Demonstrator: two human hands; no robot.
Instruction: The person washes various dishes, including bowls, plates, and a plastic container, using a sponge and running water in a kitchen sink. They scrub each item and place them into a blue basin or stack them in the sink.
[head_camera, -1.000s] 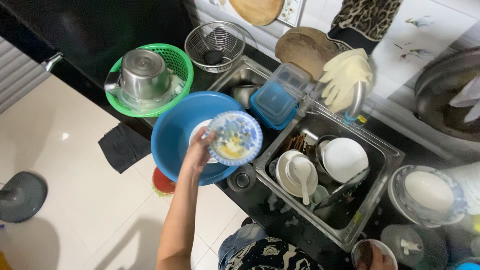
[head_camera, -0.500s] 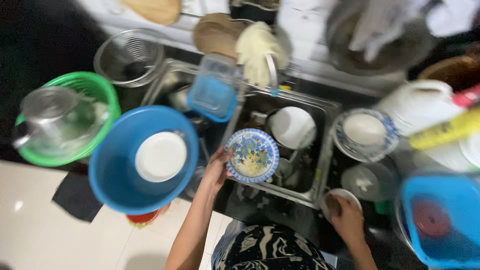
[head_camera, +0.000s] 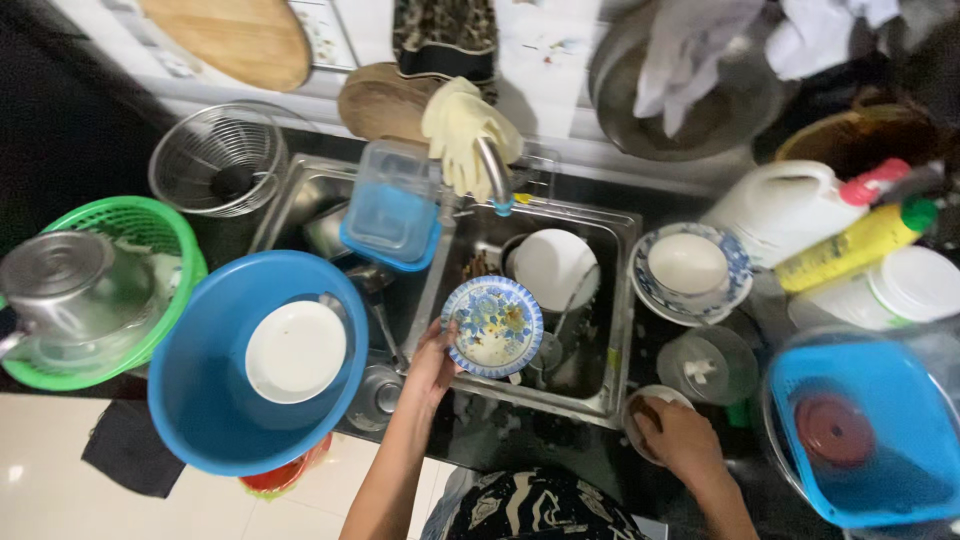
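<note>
My left hand (head_camera: 430, 365) grips the left rim of a small blue-patterned plate (head_camera: 493, 326) with food smears, held over the front edge of the steel sink (head_camera: 612, 300). My right hand (head_camera: 678, 437) reaches into a small white bowl (head_camera: 640, 403) on the dark counter to the right of the sink, fingers curled over something dark inside it. A white plate (head_camera: 555, 268) lies in the sink behind the patterned plate. Left of the sink, a big blue basin (head_camera: 200, 390) holds one white plate (head_camera: 296, 351).
A green basket (head_camera: 150, 225) with a steel pot (head_camera: 70, 285) stands far left. Yellow rubber gloves (head_camera: 462, 130) hang over the tap. A blue lidded box (head_camera: 393, 210), a bowl on a patterned saucer (head_camera: 690, 265), a yellow bottle (head_camera: 860, 243) and a blue square tub (head_camera: 880, 440) crowd the counter.
The patterned plate moved from above the blue basin rightward to the sink's front edge. My right hand came into view and settled on the small bowl.
</note>
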